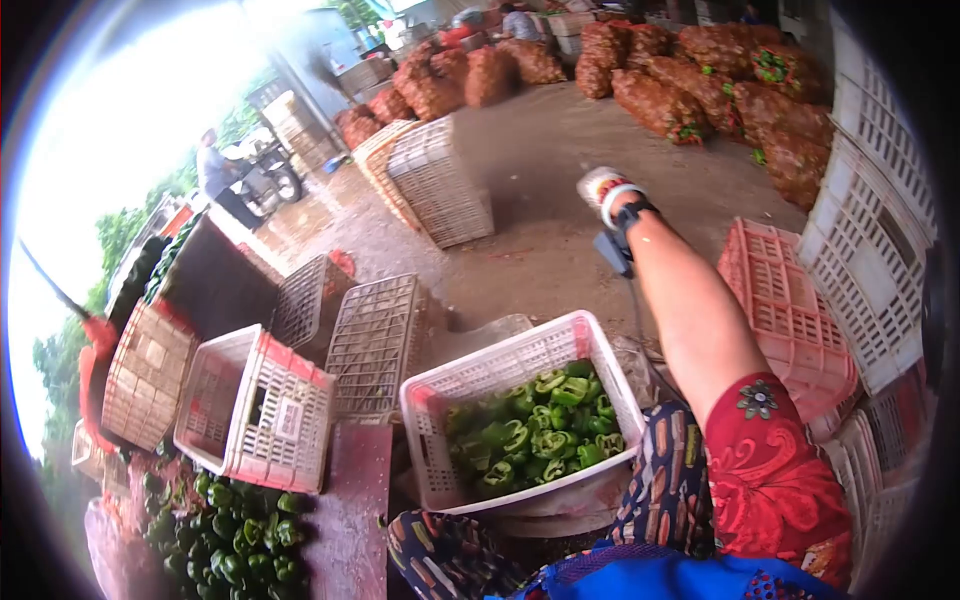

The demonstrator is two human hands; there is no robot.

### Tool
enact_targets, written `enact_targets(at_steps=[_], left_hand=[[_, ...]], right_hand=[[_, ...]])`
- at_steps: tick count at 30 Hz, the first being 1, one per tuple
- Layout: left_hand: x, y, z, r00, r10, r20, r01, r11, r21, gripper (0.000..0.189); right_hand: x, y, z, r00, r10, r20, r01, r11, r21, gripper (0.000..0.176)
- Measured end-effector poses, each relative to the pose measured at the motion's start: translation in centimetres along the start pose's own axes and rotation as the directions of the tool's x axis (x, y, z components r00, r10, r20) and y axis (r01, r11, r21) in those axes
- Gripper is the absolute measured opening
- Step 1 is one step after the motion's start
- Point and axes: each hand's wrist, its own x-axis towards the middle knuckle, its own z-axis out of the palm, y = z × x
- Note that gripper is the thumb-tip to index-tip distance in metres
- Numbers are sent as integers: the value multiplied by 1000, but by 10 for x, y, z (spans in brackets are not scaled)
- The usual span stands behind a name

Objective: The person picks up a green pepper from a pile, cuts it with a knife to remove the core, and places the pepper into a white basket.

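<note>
My right grip (603,190) is stretched well out past the crate (500,372), over the wet-looking floor (540,260). The glove is blurred at the tips, so I can't fairly tell whether my fingers are closed on anything or loose. My left grip is out of view, and I can't say what it's doing.

The cut peppers (548,418) lie in the crate right in front of me, opened up and piled toward its right end and near side, below the rim. With my arm out this far, I'd best keep my knees (660,480) steady by the crate so that it doesn't tip. I should mind the cable (637,310) at my wrist too; it hangs near the far rim and could snag if I swung back low. Bringing the arm in high and slow, then lowering the hand straight over the pile, would spare the pieces a knock. The peppers (240,545) heaped on my left look whole, so I'd keep them apart from the cut ones.
</note>
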Motion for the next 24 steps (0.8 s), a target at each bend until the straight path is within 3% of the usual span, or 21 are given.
enact_targets(at_steps=[1, 2, 4, 5, 9, 12, 14, 15, 17, 18, 20, 22, 24], left_hand=[[-3, -2, 2, 1000, -7, 1, 7, 1000, -15, 29], [-4, -5, 6, 1000, -11, 4, 11, 999, -30, 30], [-9, -10, 17, 1000, -18, 11, 19, 998, -57, 31], [-9, -13, 23, 1000, -25, 12, 26, 997, -75, 31], [-12, -20, 43, 999, -53, 6, 54, 990, -134, 34], [-11, -25, 55, 998, -56, 8, 57, 985, -162, 36], [-9, -29, 63, 998, -63, 2, 62, 981, -182, 38], [-6, -29, 68, 998, -65, -1, 63, 979, -194, 39], [-5, -31, 76, 998, -66, 2, 65, 973, -220, 41], [-1, -37, 83, 998, -57, -10, 53, 972, -229, 41], [9, -47, 102, 999, -45, -27, 37, 968, -248, 43], [19, -59, 110, 999, -17, -39, 5, 962, -273, 45], [11, -47, 110, 984, -177, 16, 172, 927, -332, 57]], right_hand=[[13, 13, 30, 994, -27, -104, 15, 993, -113, 21], [26, 22, 58, 961, 17, -276, -37, 997, -67, 21], [56, 14, 106, 978, 186, 97, -198, 970, 143, 34], [-6, 0, 25, 1000, -17, 17, 18, 998, -68, 24], [-41, -22, -42, 911, 376, 169, -404, 894, 195, 27], [-57, -37, -39, 863, 491, 117, -499, 795, 344, 28], [-71, -47, -48, 807, 591, 4, -527, 716, 457, 30], [-76, -52, -51, 800, 600, -5, -523, 702, 483, 30], [-75, -51, -40, 854, 495, 162, -509, 730, 456, 28], [-60, -39, 7, 932, 328, 152, -359, 892, 276, 29], [-75, -52, -27, 743, 633, 217, -584, 455, 673, 36], [-80, -65, -20, 777, 628, 46, -452, 505, 736, 45], [-84, -79, -9, 892, 367, 263, -447, 639, 626, 42]])
